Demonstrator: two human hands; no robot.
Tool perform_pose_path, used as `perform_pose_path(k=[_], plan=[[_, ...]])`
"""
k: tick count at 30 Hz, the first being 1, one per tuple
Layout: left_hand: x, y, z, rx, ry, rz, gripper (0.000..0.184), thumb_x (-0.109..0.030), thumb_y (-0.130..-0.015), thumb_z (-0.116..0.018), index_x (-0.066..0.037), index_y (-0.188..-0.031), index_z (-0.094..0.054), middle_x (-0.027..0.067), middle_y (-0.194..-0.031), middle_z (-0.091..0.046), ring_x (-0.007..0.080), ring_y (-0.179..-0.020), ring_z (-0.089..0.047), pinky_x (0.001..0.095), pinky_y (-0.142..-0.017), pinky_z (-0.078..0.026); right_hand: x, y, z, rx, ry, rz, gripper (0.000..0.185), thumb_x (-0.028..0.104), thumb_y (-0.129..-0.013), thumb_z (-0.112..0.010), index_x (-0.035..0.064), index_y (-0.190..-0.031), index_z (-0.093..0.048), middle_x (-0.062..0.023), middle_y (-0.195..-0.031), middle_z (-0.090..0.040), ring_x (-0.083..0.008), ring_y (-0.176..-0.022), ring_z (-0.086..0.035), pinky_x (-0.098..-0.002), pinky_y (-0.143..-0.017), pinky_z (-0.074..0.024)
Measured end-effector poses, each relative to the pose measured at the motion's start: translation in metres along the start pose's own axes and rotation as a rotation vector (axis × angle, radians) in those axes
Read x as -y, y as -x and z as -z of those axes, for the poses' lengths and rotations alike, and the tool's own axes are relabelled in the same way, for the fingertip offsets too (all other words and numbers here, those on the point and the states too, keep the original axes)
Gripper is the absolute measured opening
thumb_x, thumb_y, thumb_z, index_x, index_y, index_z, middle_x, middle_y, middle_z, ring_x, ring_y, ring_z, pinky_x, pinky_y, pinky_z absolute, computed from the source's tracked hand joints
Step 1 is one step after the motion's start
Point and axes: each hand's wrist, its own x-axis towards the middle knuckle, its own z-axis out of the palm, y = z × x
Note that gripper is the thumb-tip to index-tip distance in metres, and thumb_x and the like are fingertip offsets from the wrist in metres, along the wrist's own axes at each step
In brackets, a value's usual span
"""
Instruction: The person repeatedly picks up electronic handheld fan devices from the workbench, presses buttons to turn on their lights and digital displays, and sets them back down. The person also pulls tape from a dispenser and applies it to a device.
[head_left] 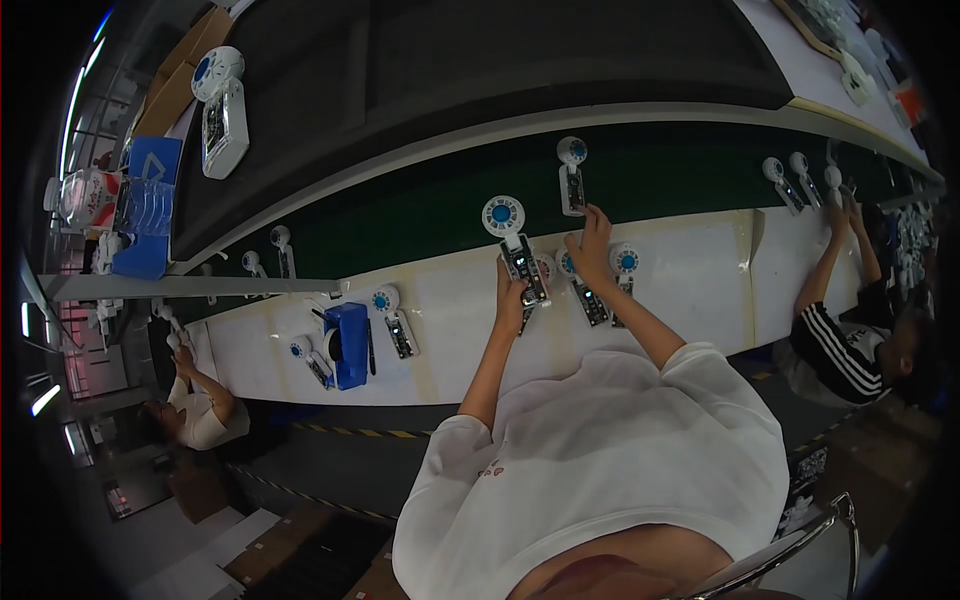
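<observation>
My left hand (511, 298) is wrapped round the handle of a handheld fan (521, 262), held upright above the white bench. The fan has a white round head with a blue centre, and its uncased handle shows a dark circuit board. My right hand (592, 246) is open, thumb and fingers apart, by the lower end of another fan (571, 185) on the green belt. Whether its fingertips touch that fan I cannot tell. Below my hands, a fan (588, 300) and a second fan (625, 265) lie on the bench, partly hidden by my right arm.
Left on the white bench (450, 350) are a blue bin (350, 345), a dark pen-like tool (371, 347) and more fans. A metal bar (190, 287) juts in from the left. Co-workers sit at the left (205, 405) and right (845, 340). A dark raised shelf (480, 60) runs behind the belt.
</observation>
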Motion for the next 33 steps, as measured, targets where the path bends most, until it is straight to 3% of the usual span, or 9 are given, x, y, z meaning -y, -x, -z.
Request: perform_pose_path(k=[8, 10, 21, 22, 28, 29, 30, 32, 33], plan=[[0.034, 0.005, 0.032, -0.061, -0.093, 0.014, 0.069, -0.001, -0.073, -0.037, -0.007, -0.138, -0.014, 0.0163, -0.105, -0.052, 0.0215, -0.085, -0.058, 0.0326, -0.073, -0.052, 0.009, 0.077, 0.063, 0.041, 0.133, -0.043, 0.052, 0.006, -0.066, -0.060, 0.0017, -0.116, -0.044, -0.0200, -0.127, -0.032, -0.0380, -0.118, -0.029, -0.0489, -0.098, -0.0228], [0.041, 0.000, 0.041, -0.069, -0.166, -0.051, 0.067, 0.000, -0.073, -0.037, -0.006, -0.137, -0.018, 0.0153, -0.109, -0.049, 0.0204, -0.088, -0.057, 0.0309, -0.075, -0.051, 0.004, 0.088, 0.070, 0.050, 0.147, -0.056, 0.051, 0.006, -0.066, -0.060, 0.0018, -0.115, -0.045, -0.0201, -0.127, -0.032, -0.0378, -0.118, -0.029, -0.0491, -0.098, -0.0226], [0.053, -0.022, 0.065, -0.142, -0.170, 0.024, 0.058, -0.006, -0.077, -0.038, -0.002, -0.134, -0.024, 0.0123, -0.112, -0.047, 0.0156, -0.089, -0.052, 0.0261, -0.076, -0.046, -0.018, 0.098, 0.065, -0.016, 0.161, -0.190, 0.051, 0.007, -0.064, -0.064, 0.0017, -0.112, -0.046, -0.0192, -0.123, -0.033, -0.0360, -0.115, -0.031, -0.0471, -0.094, -0.0264], [0.052, -0.029, 0.068, -0.191, -0.288, -0.009, 0.056, -0.007, -0.078, -0.038, -0.002, -0.132, -0.026, 0.0113, -0.112, -0.047, 0.0150, -0.093, -0.050, 0.0256, -0.078, -0.044, -0.017, 0.097, 0.065, -0.018, 0.163, -0.193, 0.051, 0.007, -0.064, -0.064, 0.0017, -0.112, -0.046, -0.0192, -0.123, -0.033, -0.0360, -0.115, -0.031, -0.0471, -0.094, -0.0264], [0.046, -0.064, 0.081, -0.239, -0.227, -0.045, 0.050, -0.007, -0.079, -0.037, 0.000, -0.128, -0.031, 0.0117, -0.107, -0.050, 0.0196, -0.091, -0.054, 0.0288, -0.080, -0.044, -0.017, 0.100, 0.069, -0.016, 0.176, -0.165, 0.052, 0.006, -0.065, -0.064, 0.0006, -0.112, -0.044, -0.0188, -0.121, -0.034, -0.0357, -0.114, -0.033, -0.0464, -0.094, -0.0281], [0.047, -0.069, 0.083, -0.299, -0.194, -0.054, 0.048, -0.014, -0.081, -0.048, 0.000, -0.125, -0.034, 0.0134, -0.107, -0.052, 0.0222, -0.090, -0.056, 0.0304, -0.081, -0.044, -0.019, 0.102, 0.068, -0.056, 0.166, -0.170, 0.055, 0.007, -0.064, -0.066, -0.0004, -0.114, -0.043, -0.0191, -0.120, -0.035, -0.0361, -0.113, -0.033, -0.0462, -0.094, -0.0286], [0.047, -0.078, 0.084, -0.297, -0.194, -0.050, 0.048, -0.014, -0.081, -0.048, 0.000, -0.125, -0.034, 0.0134, -0.107, -0.052, 0.0222, -0.090, -0.056, 0.0304, -0.081, -0.044, -0.021, 0.105, 0.067, -0.095, 0.154, -0.174, 0.058, 0.007, -0.064, -0.067, -0.0014, -0.115, -0.041, -0.0194, -0.120, -0.035, -0.0364, -0.113, -0.034, -0.0461, -0.094, -0.0292], [0.047, -0.100, 0.091, -0.563, -0.684, -0.101, 0.048, -0.025, -0.077, -0.066, -0.001, -0.113, -0.044, 0.0106, -0.093, -0.057, 0.0173, -0.081, -0.056, 0.0275, -0.074, -0.045, -0.027, 0.113, 0.066, -0.094, 0.147, -0.261, 0.062, 0.009, -0.063, -0.069, -0.0027, -0.116, -0.040, -0.0198, -0.119, -0.036, -0.0366, -0.112, -0.035, -0.0450, -0.093, -0.0306], [0.045, -0.108, 0.097, -0.606, -0.720, -0.163, 0.055, -0.030, -0.071, -0.076, 0.001, -0.108, -0.049, 0.0103, -0.092, -0.058, 0.0164, -0.080, -0.056, 0.0272, -0.072, -0.044, -0.031, 0.117, 0.066, -0.094, 0.139, -0.343, 0.066, 0.010, -0.062, -0.071, -0.0040, -0.118, -0.038, -0.0202, -0.117, -0.038, -0.0367, -0.110, -0.036, -0.0439, -0.093, -0.0320]])
